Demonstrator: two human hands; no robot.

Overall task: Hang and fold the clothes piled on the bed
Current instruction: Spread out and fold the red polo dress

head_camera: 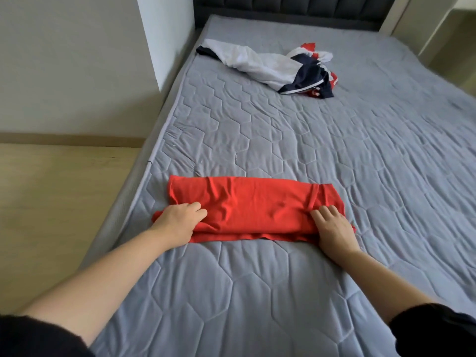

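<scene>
Folded red garment (247,204) on the mattress (257,292) near its left edge, long axis crosswise to both arms. The left hand (180,221) and right hand (333,228) each grip one end with curled fingers, equally near. The unfolded clothes pile (270,65) lies well beyond, toward the headboard (283,6).

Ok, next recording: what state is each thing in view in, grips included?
bed: grey quilted cover, wrinkled.
red garment: folded into a flat band, lying across the bed's near part.
left grip: fingers curled, holds the garment's left end.
right grip: fingers curled, holds its right end.
white, navy and red clothes: crumpled, unfolded, farther up the bed.
</scene>
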